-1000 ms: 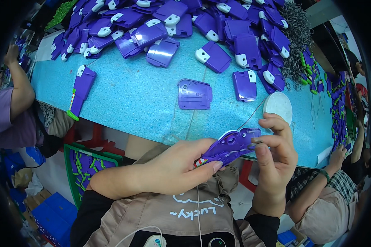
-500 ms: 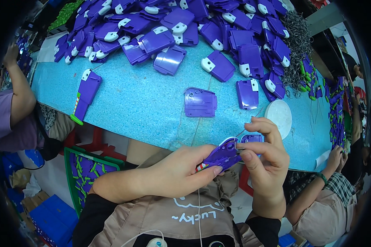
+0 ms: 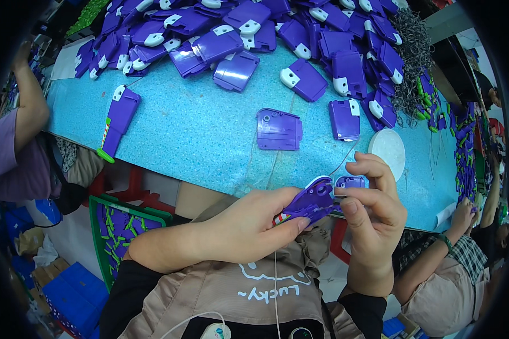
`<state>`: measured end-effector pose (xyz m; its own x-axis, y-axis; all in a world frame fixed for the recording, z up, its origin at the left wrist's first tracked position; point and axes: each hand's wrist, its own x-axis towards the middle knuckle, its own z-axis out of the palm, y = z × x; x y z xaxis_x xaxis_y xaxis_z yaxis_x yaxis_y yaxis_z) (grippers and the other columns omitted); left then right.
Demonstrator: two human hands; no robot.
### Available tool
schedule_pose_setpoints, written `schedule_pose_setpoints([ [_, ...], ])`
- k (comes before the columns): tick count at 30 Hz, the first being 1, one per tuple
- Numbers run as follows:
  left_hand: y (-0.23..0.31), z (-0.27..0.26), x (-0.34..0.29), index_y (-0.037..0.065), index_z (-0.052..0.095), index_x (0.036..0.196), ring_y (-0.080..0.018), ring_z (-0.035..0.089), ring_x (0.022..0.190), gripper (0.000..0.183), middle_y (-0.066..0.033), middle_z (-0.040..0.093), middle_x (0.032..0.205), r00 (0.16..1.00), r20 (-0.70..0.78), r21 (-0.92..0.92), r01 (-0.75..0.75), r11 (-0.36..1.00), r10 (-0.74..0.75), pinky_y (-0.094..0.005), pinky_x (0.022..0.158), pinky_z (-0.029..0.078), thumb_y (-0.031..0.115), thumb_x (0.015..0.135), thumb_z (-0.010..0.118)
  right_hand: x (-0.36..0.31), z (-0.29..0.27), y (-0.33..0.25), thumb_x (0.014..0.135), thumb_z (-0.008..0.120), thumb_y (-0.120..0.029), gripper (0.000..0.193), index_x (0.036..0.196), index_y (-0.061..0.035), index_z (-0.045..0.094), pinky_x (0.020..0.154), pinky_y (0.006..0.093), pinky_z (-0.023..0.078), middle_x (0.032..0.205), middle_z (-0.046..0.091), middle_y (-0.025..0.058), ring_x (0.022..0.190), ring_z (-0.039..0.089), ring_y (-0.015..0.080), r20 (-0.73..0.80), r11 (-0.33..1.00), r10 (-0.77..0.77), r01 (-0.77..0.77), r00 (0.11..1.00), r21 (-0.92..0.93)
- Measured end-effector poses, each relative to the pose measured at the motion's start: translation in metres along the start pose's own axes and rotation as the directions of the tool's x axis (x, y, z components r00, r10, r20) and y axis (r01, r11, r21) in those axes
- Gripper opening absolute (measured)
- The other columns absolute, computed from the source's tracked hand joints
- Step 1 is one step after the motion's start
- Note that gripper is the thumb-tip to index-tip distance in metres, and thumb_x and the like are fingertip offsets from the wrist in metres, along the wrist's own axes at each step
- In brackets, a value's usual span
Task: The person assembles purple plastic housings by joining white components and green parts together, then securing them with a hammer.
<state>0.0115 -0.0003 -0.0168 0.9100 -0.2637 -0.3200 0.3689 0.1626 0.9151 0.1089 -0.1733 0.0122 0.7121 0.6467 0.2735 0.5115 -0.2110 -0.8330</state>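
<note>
My left hand (image 3: 268,223) is closed around an opened purple plastic casing (image 3: 313,199) with a white edge and a red-and-white striped strip, held just off the table's front edge. Its hollow inner side, with moulded rings, is turned up. Close to its right end is my right hand (image 3: 376,209), thumb and index finger bent almost together; a thin greyish bit shows by the fingertip, too small to name. Behind those fingers a second purple shell piece (image 3: 349,182) is partly hidden. Farther off, a loose purple shell half (image 3: 279,130) lies on the table.
Purple casings with white ends (image 3: 220,45) are heaped along the far side of the blue table (image 3: 198,141). Tangled grey wire pieces (image 3: 411,62) lie at the right, above a white round disc (image 3: 387,153). A green-rimmed bin (image 3: 99,243) stands lower left. Co-workers sit on both sides.
Both hands and the casing have shifted slightly right in the picture. The right fingertips have drawn a little away from the casing's end. Table items appear slightly shifted with the view.
</note>
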Motion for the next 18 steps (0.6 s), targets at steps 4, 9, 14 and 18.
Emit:
schedule_pose_setpoints([
  [4,0.002,-0.002,-0.002,0.001,0.054,0.102,-0.0060,0.055,0.062,0.021,-0.0021,0.059,0.076,0.996,0.049,0.044,-0.075,0.996,0.073,-0.0214,0.053,0.044,0.016,0.088,0.054,0.003,0.003,0.002,0.069,0.070,-0.006,0.014,0.082,-0.0042,0.068,0.089,0.0397,0.038,0.102,0.057,0.0139,0.103,0.049,0.0299,0.002,1.000,-0.001,0.001,1.000,0.016],
  [9,0.005,-0.002,-0.004,0.001,0.054,0.098,-0.0068,0.055,0.060,0.020,-0.0016,0.058,0.070,0.994,0.055,0.007,-0.090,0.996,0.089,-0.0217,0.052,0.043,0.018,0.088,0.055,0.005,0.016,0.006,0.066,0.072,-0.002,0.014,0.077,-0.0019,0.063,0.086,0.0369,0.041,0.104,0.056,0.0167,0.101,0.052,0.0282,-0.098,0.979,0.109,-0.089,0.989,0.184],
  [14,0.005,-0.007,-0.002,0.001,0.055,0.095,-0.0117,0.055,0.057,0.018,-0.0045,0.058,0.068,0.970,0.123,0.158,-0.227,0.961,0.209,-0.0254,0.052,0.042,0.017,0.086,0.057,0.007,0.018,-0.001,0.076,0.067,-0.001,0.022,0.092,-0.0012,0.052,0.077,0.0346,0.048,0.105,0.054,0.0179,0.094,0.057,0.0247,0.130,0.871,0.207,-0.244,0.970,0.427],
  [18,0.010,-0.008,-0.006,0.001,0.053,0.094,-0.0248,0.056,0.060,0.017,-0.0110,0.057,0.069,0.962,0.113,0.222,-0.268,0.937,0.249,-0.0326,0.054,0.042,0.015,0.084,0.057,0.007,0.008,0.006,0.079,0.062,0.000,0.026,0.097,-0.0018,0.043,0.080,0.0349,0.047,0.107,0.053,0.0196,0.097,0.056,0.0243,0.334,0.895,0.129,-0.255,0.934,0.366],
])
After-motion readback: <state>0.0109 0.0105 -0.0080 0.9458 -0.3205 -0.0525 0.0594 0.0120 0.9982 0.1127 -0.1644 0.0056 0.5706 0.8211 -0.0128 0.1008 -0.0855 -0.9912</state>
